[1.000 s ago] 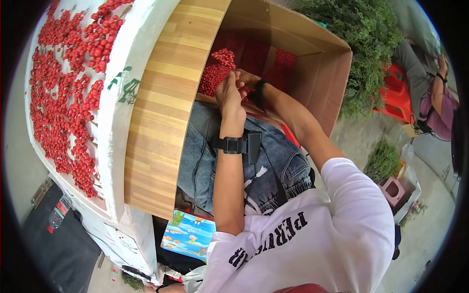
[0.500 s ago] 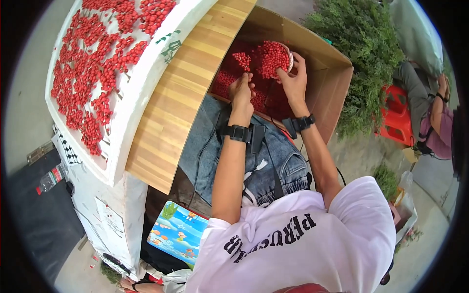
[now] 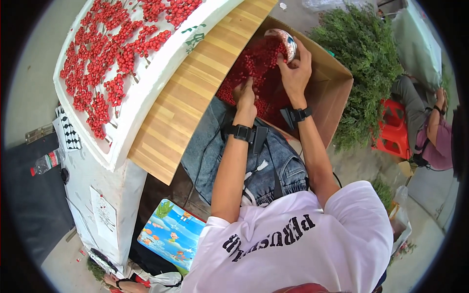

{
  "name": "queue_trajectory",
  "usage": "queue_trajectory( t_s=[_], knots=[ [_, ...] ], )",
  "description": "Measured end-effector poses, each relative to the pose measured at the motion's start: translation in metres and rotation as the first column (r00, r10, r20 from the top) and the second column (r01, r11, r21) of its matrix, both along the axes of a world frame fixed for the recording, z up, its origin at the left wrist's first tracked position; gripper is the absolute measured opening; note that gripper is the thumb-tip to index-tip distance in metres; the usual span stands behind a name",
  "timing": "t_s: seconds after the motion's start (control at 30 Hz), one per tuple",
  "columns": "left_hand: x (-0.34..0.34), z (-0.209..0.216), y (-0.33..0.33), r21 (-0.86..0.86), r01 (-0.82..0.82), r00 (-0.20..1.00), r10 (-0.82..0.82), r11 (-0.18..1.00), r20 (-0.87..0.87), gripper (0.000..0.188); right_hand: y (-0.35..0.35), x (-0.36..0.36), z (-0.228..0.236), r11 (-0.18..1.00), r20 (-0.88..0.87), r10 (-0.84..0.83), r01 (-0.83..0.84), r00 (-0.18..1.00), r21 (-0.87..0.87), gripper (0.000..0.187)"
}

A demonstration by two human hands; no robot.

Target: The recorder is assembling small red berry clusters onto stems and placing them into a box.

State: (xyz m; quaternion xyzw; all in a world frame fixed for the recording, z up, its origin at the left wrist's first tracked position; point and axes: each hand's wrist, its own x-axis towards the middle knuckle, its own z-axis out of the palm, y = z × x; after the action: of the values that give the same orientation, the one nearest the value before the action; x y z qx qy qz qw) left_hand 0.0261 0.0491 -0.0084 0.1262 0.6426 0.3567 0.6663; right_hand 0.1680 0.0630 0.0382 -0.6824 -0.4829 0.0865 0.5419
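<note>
My right hand (image 3: 297,75) grips a small patterned bowl (image 3: 289,47), tilted over a cardboard box (image 3: 337,90). Loose red berries (image 3: 264,56) spill out of the bowl, blurred by motion. Below and to the left of it, inside the box, my left hand (image 3: 245,95) is closed in a pinch round the stem of a berry sprig (image 3: 250,66). Falling berries mostly hide the sprig's head. More small red berries (image 3: 225,94) lie over the bottom of the box.
A wooden board (image 3: 195,93) overhangs the box's left side. Beyond it, a white foam tray (image 3: 146,100) carries many berry sprigs (image 3: 115,58). Denim cloth (image 3: 278,161) lies below my wrists. Green foliage (image 3: 347,63), a red stool (image 3: 393,129) and a seated person (image 3: 435,122) are at right.
The bowl, upright-facing and full of berries before, is now tipped, and its berries pour down to the left over the sprig. My left hand has lowered slightly, still pinching.
</note>
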Motion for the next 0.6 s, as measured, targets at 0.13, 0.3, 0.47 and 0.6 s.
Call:
queue_trajectory(
  t_s=[0.13,0.3,0.47,0.6],
  knots=[
    [-0.008,0.005,0.001,0.063,0.011,0.996,-0.017,0.998,0.09,0.013,0.014,0.006,-0.106,0.936,-0.384,-0.118,-0.026,0.916,-0.35,0.051],
    [-0.006,0.009,0.004,0.057,0.015,0.994,-0.021,0.998,0.111,0.016,0.012,0.007,-0.242,0.689,-0.764,-0.226,-0.455,0.605,-0.564,0.047],
    [0.009,0.019,0.007,0.105,0.09,0.983,-0.106,0.99,0.151,0.018,-0.005,0.025,-0.308,0.539,-0.729,-0.184,-0.552,0.66,-0.636,0.037],
    [0.0,0.018,0.007,0.121,0.097,0.98,-0.116,0.988,0.164,0.019,-0.01,0.001,-0.252,0.671,-0.604,-0.032,-0.431,0.796,-0.604,0.03]
  ],
)
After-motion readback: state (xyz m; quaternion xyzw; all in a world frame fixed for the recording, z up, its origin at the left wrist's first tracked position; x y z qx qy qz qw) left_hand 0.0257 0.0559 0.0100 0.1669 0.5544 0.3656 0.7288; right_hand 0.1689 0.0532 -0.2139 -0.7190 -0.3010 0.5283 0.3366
